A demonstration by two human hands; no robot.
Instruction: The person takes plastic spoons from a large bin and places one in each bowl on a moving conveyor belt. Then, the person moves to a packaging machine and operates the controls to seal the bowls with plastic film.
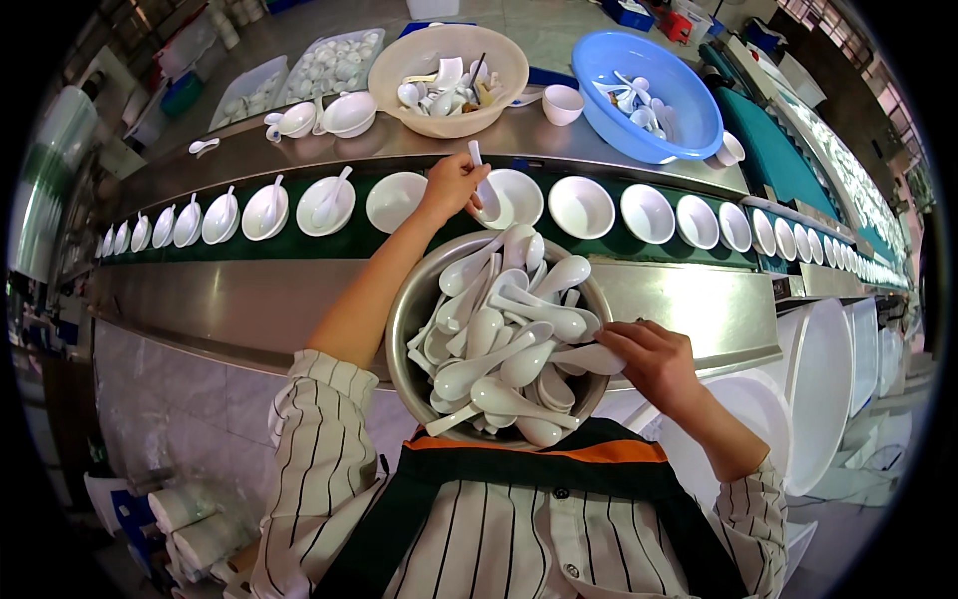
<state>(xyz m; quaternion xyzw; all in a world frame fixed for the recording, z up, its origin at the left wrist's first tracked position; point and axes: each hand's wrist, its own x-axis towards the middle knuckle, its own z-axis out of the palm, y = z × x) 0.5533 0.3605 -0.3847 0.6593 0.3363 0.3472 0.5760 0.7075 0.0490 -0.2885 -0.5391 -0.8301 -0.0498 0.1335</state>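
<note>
My left hand (454,188) pinches a white soup spoon (488,203) upright, its scoop at the left side of a white bowl (522,200) on the green conveyor belt; I cannot tell if they touch. Right in front of me a steel basin (397,344) is heaped with white spoons (486,329). At the basin's right rim, my right hand (654,364) grips another white spoon (591,358), its handle reaching over the heap. Left of my left hand, a bowl (395,203) holds no spoon, while bowls farther left, such as this one (326,206), each have one.
Bowls without spoons (647,214) line the belt to the right. Behind it, a steel ledge (329,155) carries a beige tub (449,127) and a blue tub (649,145), both with spoons inside, plus loose bowls (349,115). White tubs (813,389) stand at lower right.
</note>
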